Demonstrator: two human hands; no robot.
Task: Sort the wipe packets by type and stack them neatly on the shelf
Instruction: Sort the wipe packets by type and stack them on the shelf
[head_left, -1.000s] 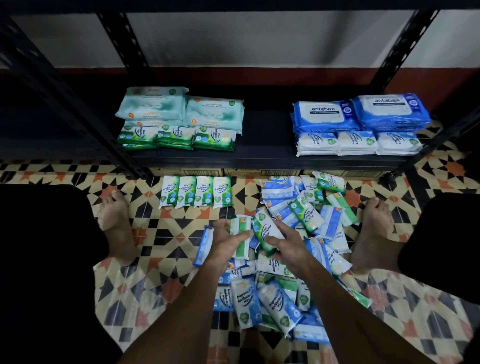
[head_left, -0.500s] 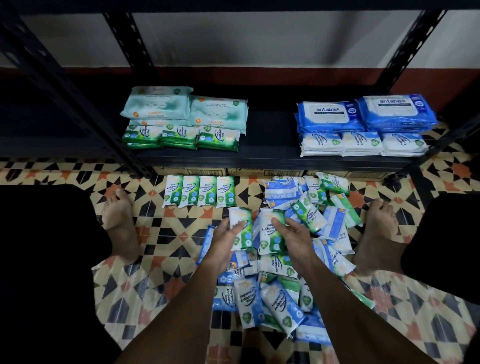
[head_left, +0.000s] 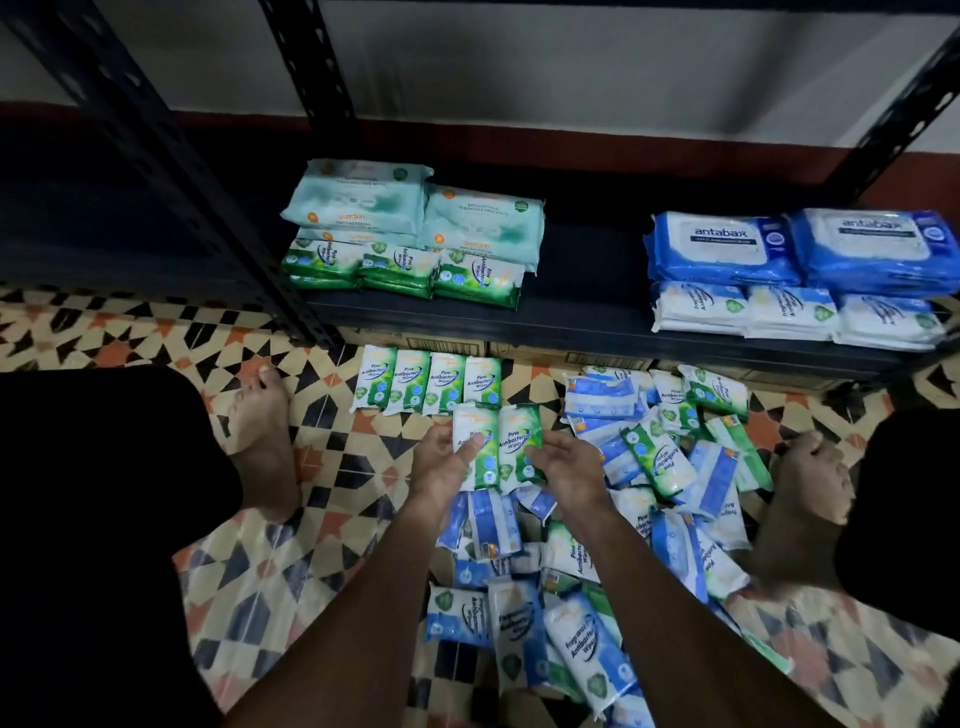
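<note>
I hold two green Pine Antibacterial wipe packets side by side just above the floor. My left hand (head_left: 441, 467) grips the left packet (head_left: 475, 434) with its thumb across the front. My right hand (head_left: 571, 465) grips the right packet (head_left: 519, 441). Directly beyond them a row of several green pine packets (head_left: 426, 384) lies on the tiles. A mixed pile of blue and green packets (head_left: 649, 525) spreads under and to the right of my hands. On the dark shelf (head_left: 582, 322) sit teal packs (head_left: 415, 208), green packs (head_left: 400, 270), blue antabax packs (head_left: 800, 244) and white-blue packs (head_left: 779, 312).
My bare feet rest on the patterned floor tiles, the left foot (head_left: 265, 436) and the right foot (head_left: 810, 483), either side of the pile. A black slotted shelf upright (head_left: 171, 171) slants down at the left. The shelf's middle stretch between the two stacks is bare.
Both hands rose from the pile and moved forward toward the shelf. The two green packets now sit upright side by side, close behind the floor row.
</note>
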